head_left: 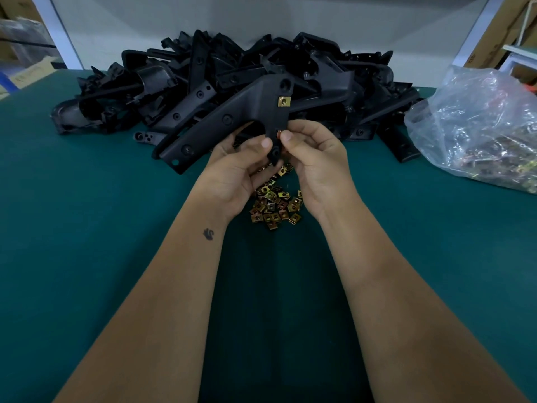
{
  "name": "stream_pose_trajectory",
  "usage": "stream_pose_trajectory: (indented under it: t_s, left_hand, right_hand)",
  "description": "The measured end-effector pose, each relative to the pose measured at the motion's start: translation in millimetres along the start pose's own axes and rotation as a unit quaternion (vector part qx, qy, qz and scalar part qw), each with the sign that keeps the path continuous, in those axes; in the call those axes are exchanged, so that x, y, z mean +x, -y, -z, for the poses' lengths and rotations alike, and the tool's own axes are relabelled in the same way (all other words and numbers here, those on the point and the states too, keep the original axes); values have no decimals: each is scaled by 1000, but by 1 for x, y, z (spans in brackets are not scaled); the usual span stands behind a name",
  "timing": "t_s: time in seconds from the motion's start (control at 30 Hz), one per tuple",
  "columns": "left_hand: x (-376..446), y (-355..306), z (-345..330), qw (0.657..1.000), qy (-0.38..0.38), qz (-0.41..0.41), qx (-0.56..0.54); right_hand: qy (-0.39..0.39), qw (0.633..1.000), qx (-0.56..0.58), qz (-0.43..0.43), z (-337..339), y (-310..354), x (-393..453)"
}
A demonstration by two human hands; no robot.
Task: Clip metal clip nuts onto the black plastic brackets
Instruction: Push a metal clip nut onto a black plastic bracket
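— How do we hold it?
— Our left hand (247,161) grips the bracket (232,123) above the desk's (87,228) middle; our right hand (313,152) pinches a clip (278,134) against its tab.
— Around us?
— Loose clips (274,205) lie beneath; the bracket pile (220,74) fills the far edge, a bag (479,123) right.

green table (87,228) | bracket pile (203,82) | clip nuts (273,207) | plastic bag (479,126)
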State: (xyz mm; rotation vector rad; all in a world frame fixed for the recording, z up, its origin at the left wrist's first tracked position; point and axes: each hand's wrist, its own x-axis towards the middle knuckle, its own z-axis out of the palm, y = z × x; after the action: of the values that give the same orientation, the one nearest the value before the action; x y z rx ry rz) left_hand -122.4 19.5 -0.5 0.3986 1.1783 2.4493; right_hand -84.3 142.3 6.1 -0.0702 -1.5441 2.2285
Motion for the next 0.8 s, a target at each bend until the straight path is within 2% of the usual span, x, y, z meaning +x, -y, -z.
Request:
stream_pose_trajectory:
  t_s: [0.37, 0.6, 0.8]
  left_hand:
    - [3, 6, 0, 999, -24, -8, 23]
    - [5, 9, -1, 997, -79, -20, -15]
    - [7, 10, -3, 996, -81, -15, -16]
  right_hand:
    - [-15, 999, -49, 10, 2, -3, 1]
    - [-69, 981, -176, 46, -7, -9, -1]
    - [-81, 959, -256, 91, -11, -11, -4]
